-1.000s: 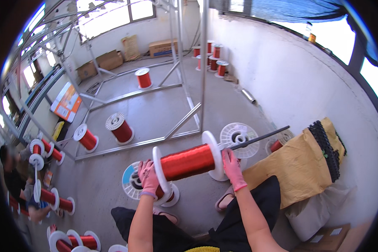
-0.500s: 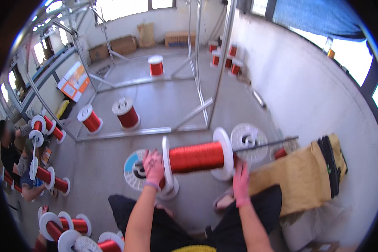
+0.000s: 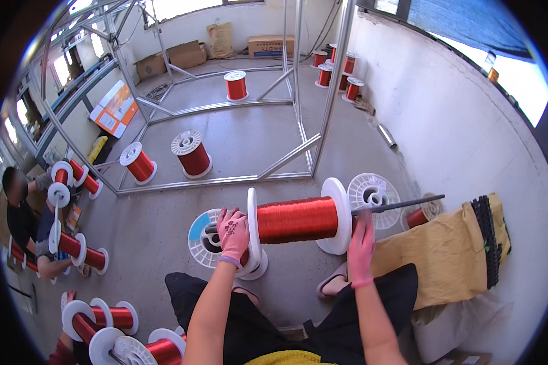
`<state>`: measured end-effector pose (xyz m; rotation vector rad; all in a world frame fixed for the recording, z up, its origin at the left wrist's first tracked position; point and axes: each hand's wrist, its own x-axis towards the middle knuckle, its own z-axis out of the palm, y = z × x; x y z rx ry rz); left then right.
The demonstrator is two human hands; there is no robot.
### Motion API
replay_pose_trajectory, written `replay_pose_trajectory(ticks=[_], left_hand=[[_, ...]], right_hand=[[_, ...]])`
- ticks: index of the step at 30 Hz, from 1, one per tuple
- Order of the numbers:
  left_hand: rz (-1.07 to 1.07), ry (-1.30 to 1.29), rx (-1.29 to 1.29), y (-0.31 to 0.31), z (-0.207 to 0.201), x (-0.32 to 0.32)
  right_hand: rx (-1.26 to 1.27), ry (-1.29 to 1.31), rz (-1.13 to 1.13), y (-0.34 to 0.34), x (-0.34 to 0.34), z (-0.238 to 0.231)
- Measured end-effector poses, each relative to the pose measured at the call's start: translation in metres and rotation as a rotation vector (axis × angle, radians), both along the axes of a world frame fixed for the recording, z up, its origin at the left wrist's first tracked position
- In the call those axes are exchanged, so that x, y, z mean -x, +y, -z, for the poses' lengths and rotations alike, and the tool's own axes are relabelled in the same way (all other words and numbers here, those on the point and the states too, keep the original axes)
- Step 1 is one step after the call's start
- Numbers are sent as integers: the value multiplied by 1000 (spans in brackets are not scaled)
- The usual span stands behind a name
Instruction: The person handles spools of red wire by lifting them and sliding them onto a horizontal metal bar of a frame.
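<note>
One large spool of red wire [image 3: 295,220] is lying sideways between my two gloved hands, in front of my knees, with one dark rod [image 3: 414,202] jutting past its right end. My hands are resting well apart: the left hand [image 3: 232,234] is touching the large spool's left rim, while the right hand [image 3: 361,248] is blurring beside its right rim. I cannot tell whether either one is closing on anything.

Two spools are standing on the floor by the large spool's ends, a blue-labelled spool [image 3: 199,228] at left and a white-topped spool [image 3: 374,182] at right. Beyond it, three upright spools [image 3: 196,160] are standing within one metal frame [image 3: 219,184]; farther back, three cardboard boxes [image 3: 271,45] are sitting. At least five more spools are clustering far beyond it, to the right. At least one other person [image 3: 24,213] is working far to its left.

The frame's near rail is running just beyond the large spool. Bare floor [image 3: 158,243] is opening to its left; to its right, a tan cloth [image 3: 432,261] is crowding close, with the white wall [image 3: 463,134] rising behind.
</note>
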<state>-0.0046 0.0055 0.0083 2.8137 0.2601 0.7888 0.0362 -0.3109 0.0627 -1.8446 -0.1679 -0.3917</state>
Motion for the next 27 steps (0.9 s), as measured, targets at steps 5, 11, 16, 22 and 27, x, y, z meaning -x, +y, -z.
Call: replay_pose_trajectory(ticks=[5,11,16,22,27], left_hand=[[-5,-7,28,-2,0,-2],[28,50,20,-7,7,3],[35,-68,-5,1,11,-5],[46,-20,7,-4,18,-6],[52,-32,-1,16,19,0]], right_hand=[[316,-209,1,29,-26,-2],[484,125,112,-36,38,90],[255,-305,-4,21,-47,-36],[710,187,-34,-45,56,118],[-10,15,-87,11,-14,-40]])
